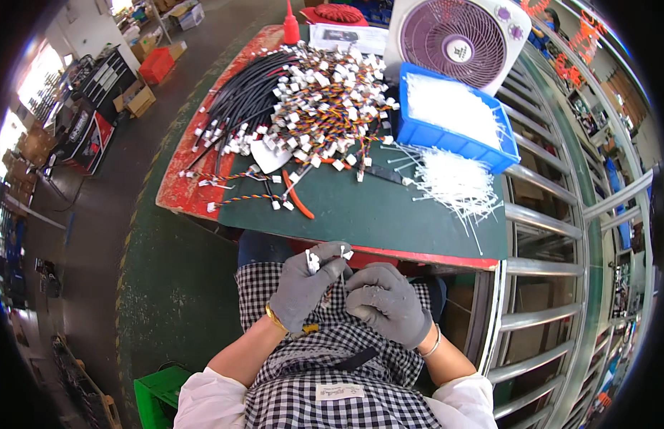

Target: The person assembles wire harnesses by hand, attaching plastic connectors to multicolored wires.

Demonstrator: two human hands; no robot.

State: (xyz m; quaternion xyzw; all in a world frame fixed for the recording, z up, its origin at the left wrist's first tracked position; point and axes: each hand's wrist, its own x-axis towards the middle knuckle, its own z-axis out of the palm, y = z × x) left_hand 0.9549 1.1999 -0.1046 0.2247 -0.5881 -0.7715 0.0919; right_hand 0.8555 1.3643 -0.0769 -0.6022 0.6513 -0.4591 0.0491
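Note:
My left hand, in a grey glove, is just off the near table edge, thumb and forefinger pinched. Small white plastic connectors show in its grip, with another white tip at the fingertips. Close beside it on the right, my right hand, also gloved, has its fingers curled in; whatever they hold is hidden. Both hands are above my checked apron. Ahead on the green tabletop lie twisted wire cables with white connectors and a curved orange handle.
Behind them spreads a heap of wire harnesses beside black cables. At the right, a blue bin holds white cable ties, with a loose pile of cable ties before it. A fan, a red bottle and a roller conveyor stand around.

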